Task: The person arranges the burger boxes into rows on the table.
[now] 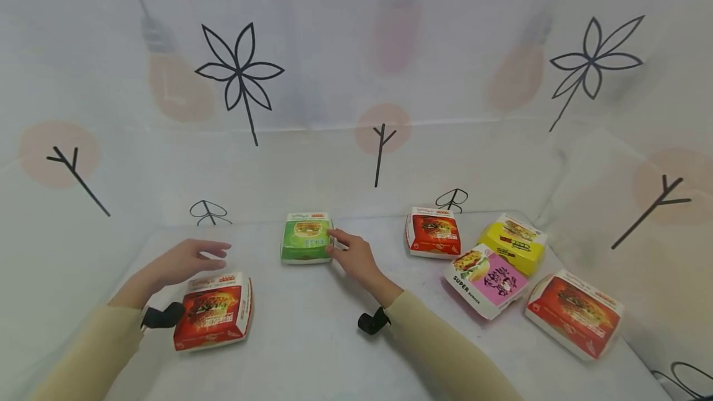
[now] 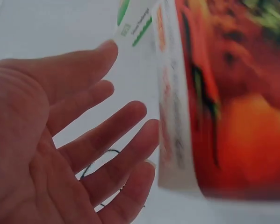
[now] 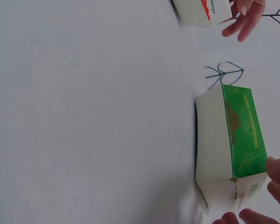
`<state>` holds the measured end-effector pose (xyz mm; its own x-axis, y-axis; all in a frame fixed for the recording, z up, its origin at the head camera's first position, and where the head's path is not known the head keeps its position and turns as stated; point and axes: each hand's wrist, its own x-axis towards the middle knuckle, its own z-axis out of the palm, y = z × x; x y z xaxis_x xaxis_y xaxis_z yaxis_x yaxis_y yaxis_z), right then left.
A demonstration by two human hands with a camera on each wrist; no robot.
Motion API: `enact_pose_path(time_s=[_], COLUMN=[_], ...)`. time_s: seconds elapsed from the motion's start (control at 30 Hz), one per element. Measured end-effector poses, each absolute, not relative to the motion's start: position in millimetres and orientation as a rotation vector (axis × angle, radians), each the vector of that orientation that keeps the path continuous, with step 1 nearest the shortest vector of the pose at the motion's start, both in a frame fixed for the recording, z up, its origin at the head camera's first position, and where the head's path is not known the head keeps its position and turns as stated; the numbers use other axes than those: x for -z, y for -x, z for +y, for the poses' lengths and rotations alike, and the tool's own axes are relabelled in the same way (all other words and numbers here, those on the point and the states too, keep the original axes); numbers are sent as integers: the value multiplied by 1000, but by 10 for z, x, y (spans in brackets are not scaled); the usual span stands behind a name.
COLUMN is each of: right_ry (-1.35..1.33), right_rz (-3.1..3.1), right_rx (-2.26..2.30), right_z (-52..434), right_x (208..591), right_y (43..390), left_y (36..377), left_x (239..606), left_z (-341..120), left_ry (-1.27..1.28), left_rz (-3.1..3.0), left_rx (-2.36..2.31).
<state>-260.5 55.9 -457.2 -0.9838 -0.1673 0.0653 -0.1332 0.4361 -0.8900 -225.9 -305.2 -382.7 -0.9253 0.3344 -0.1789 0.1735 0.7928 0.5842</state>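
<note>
Green box sits mid-table, the right hand just touching its near corner with loose fingers, not yet gripping it. The left hand hovers spread and empty above a red box. Little looks done so far.

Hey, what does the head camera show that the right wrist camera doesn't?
Only the head view shows the whole spread: the pink box, the yellow box and two red boxes on the right, plus both sleeves. Only the right wrist view shows the white side wall of the green box close up. Both show the right hand touching the green box, the open left hand by the near red box, and the white table.
</note>
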Motion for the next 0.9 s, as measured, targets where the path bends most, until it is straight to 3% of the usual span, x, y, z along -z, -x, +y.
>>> enact_pose_path(time_s=[0.4, 0.9], right_ry=[293, 275], right_rz=[2672, 2595], right_rx=[1586, 1546], right_z=[648, 699], right_x=[4533, 4482], right_y=[2449, 2119], left_y=[2021, 1924], left_x=[4032, 4142], left_z=[-3286, -3244], left_ry=[-288, -194], left_rz=[2606, 2622], left_rx=[-863, -938])
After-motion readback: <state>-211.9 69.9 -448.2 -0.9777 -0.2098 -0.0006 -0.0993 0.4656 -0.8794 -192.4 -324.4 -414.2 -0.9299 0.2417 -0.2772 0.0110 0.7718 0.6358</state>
